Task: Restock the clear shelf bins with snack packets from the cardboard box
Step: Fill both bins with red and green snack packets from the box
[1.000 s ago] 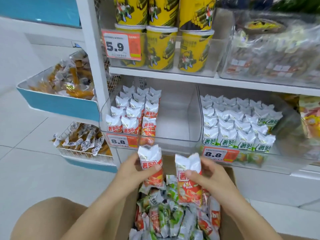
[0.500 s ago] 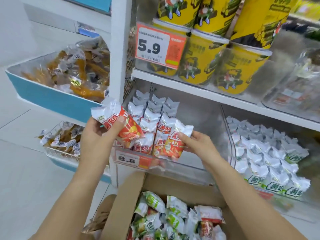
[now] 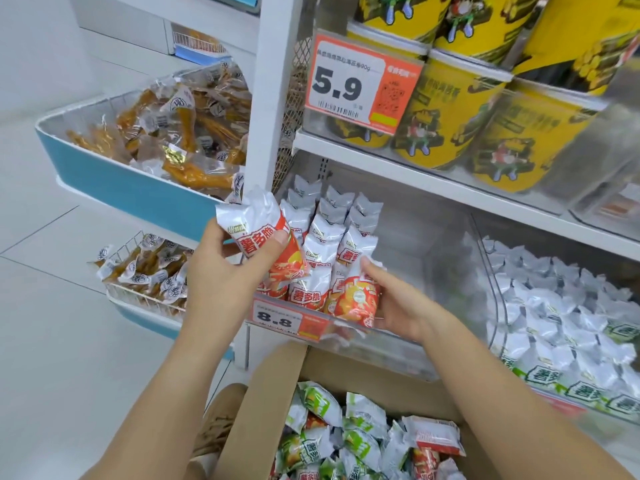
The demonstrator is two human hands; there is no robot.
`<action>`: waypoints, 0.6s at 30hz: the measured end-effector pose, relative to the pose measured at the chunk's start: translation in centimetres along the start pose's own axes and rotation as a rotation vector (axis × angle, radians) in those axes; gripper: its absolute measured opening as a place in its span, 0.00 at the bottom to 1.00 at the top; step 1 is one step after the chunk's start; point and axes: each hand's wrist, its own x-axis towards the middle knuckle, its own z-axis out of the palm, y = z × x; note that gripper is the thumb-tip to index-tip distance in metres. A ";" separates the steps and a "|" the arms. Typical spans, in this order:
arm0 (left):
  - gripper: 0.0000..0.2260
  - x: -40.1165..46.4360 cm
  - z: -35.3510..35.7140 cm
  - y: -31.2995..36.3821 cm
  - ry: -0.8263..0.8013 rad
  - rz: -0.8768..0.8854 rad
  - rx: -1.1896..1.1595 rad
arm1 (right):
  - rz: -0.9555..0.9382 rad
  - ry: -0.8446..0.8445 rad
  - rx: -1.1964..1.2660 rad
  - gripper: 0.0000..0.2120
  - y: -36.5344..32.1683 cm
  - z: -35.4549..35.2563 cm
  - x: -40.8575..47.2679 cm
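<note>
The left hand (image 3: 221,271) grips a red packet (image 3: 266,237) beside the clear bin (image 3: 408,341); the right hand (image 3: 394,303) pinches another packet (image 3: 356,299) inside it, above the cardboard box (image 3: 270,393).

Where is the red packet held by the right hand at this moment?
In the head view, the right hand holds the red packet at the front of the clear bin, right of the standing red packets, above the 8.8 price tag.

We see the upper shelf (image 3: 433,181) carrying yellow tubs (image 3: 446,123) along its front edge. On the lower shelf sit two clear bins (image 3: 408,258), packets (image 3: 332,237) standing in rows inside. The box (image 3: 273,403) rests on the floor (image 3: 69,341).
</note>
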 end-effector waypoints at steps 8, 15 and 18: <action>0.19 0.0 -0.2 0.0 -0.020 0.015 0.060 | -0.119 0.013 -0.156 0.21 0.1 0.9 -1.1; 0.20 -0.3 0.0 0.2 -0.042 0.031 0.096 | -0.276 0.006 -0.271 0.19 0.7 0.3 -2.1; 0.17 -0.5 0.2 0.2 -0.051 0.043 0.137 | -0.328 0.107 -0.338 0.23 1.1 -0.2 -1.9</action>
